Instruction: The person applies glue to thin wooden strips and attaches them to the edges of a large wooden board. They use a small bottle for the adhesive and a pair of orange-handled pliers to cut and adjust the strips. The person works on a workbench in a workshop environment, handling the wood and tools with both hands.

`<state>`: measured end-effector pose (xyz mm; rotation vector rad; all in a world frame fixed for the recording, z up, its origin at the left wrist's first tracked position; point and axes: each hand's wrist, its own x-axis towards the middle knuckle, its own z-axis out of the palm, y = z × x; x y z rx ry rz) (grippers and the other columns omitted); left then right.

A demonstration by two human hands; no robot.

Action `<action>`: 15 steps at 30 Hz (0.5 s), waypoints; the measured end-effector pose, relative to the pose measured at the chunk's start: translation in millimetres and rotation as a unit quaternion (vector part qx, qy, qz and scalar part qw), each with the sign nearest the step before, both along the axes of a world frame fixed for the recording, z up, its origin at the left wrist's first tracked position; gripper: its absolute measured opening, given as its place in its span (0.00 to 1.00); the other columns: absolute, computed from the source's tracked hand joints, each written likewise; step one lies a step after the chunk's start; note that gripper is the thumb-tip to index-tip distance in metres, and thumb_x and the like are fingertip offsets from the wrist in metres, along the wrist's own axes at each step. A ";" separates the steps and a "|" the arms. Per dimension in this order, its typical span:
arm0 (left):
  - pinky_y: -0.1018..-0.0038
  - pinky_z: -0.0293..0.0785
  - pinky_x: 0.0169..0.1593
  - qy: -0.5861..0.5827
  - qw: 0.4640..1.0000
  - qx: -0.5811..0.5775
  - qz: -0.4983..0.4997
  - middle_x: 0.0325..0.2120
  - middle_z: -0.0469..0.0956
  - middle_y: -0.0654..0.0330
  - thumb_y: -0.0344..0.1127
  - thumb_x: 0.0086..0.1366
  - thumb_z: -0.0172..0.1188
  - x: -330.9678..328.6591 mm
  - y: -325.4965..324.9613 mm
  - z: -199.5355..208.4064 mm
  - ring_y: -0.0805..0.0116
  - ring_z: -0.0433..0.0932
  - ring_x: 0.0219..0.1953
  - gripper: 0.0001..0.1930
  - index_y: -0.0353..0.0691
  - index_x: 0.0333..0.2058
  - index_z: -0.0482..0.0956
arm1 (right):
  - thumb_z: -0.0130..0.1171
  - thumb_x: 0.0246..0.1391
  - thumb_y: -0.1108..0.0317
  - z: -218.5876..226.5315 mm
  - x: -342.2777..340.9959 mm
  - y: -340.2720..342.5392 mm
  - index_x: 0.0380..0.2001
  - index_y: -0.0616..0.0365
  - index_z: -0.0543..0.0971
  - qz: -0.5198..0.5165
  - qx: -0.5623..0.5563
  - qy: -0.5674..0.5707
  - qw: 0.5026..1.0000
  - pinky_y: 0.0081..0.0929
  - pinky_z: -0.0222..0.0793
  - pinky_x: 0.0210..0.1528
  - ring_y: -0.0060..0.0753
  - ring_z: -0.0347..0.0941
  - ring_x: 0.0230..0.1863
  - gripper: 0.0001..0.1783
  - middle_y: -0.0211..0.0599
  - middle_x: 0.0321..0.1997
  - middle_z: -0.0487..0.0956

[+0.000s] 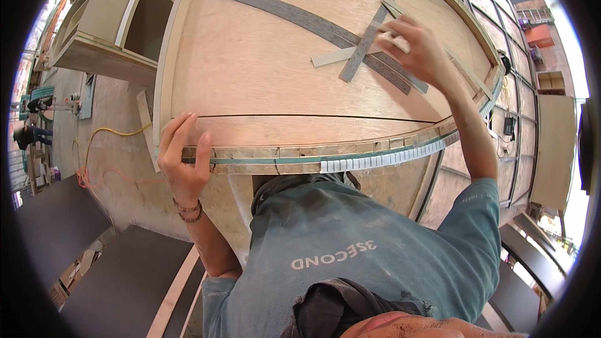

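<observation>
A large curved plywood panel (250, 75) with a raised wooden rim lies in front of me. My left hand (181, 159) rests at its near left corner, fingers stretched over the rim and thumb apart. Over the right part of the panel, my right hand (410, 47) is closed on something whitish, blurred and too small to name. Under and around that hand lie a long curved grey strip (282, 12), a straight grey strip (363, 47) crossing it and a pale strip (332, 57). A white slotted strip (375, 161) runs along the right part of the near curved edge.
A wooden cabinet (100, 31) stands at the far left. A yellow cord (122, 131) and an orange cord (84, 177) trail on the floor there. Dark boards (134, 269) lie at the lower left. At right are a dark-barred wooden surface (482, 19) and a tall plywood sheet (551, 150).
</observation>
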<state>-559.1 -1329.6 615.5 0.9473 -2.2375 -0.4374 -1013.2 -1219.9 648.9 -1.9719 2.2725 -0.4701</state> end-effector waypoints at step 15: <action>0.62 0.73 0.61 0.202 0.973 0.087 -0.066 0.51 0.80 0.43 0.32 0.73 0.55 103.7 -62.0 -8.9 0.54 0.78 0.55 0.19 0.21 0.55 0.76 | 0.64 0.61 0.71 11.6 65.1 -67.1 0.39 0.60 0.78 0.047 0.197 0.018 0.979 0.36 0.71 0.51 0.39 0.77 0.47 0.06 0.35 0.46 0.75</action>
